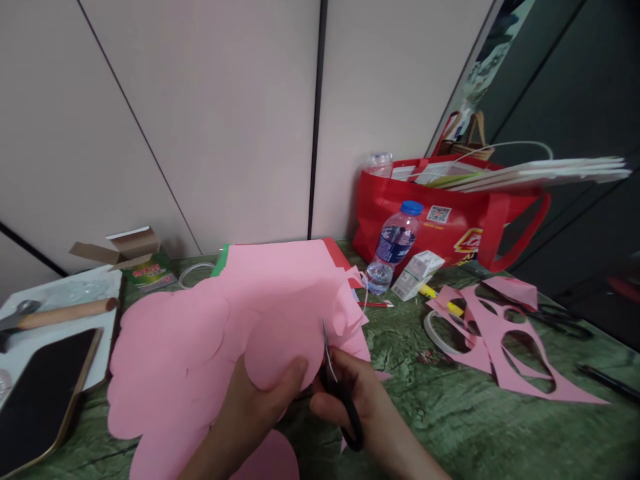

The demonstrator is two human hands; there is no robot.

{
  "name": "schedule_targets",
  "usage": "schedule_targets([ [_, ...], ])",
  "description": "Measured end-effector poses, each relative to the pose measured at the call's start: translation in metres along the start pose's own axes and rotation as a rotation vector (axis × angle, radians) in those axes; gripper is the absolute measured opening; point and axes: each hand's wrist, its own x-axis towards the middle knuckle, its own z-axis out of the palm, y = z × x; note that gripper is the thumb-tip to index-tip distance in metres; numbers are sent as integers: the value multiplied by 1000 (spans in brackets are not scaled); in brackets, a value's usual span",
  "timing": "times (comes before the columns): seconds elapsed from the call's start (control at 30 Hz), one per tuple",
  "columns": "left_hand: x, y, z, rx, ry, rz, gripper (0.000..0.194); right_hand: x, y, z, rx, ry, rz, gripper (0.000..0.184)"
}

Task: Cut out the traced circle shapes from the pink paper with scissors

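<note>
My left hand [270, 393] pinches a pink paper circle [285, 343] between thumb and fingers, holding it up off the table. Black-handled scissors [345, 400] are gripped in my right hand [357, 383], their blades pointing up along the circle's right edge. Behind and left of my hands spreads a pile of pink paper [165, 353] with rounded, scalloped outlines. A stack of pink sheets [280, 263] lies at the back, with green and red edges showing beneath it. The fingers behind the circle are hidden.
A phone [45, 393] and a hammer [65, 312] lie on the left, near an opened small box [143, 263]. At right stand a water bottle [395, 247], a white carton [417, 275] and a red bag [430, 213]. Pink paper scraps with holes [500, 353] cover the right side.
</note>
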Motion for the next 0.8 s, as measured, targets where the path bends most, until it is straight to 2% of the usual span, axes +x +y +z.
schedule_targets([
  [0.27, 3, -9, 0, 32, 1, -40, 21, 1, 0, 0, -11, 2, -11, 34],
  [0.5, 2, -9, -1, 38, -8, -36, 22, 1, -3, 1, -16, 7, 14, 35],
  [0.8, 3, -9, -1, 10, 3, -15, 21, 1, 3, -1, -12, 8, -26, 33],
])
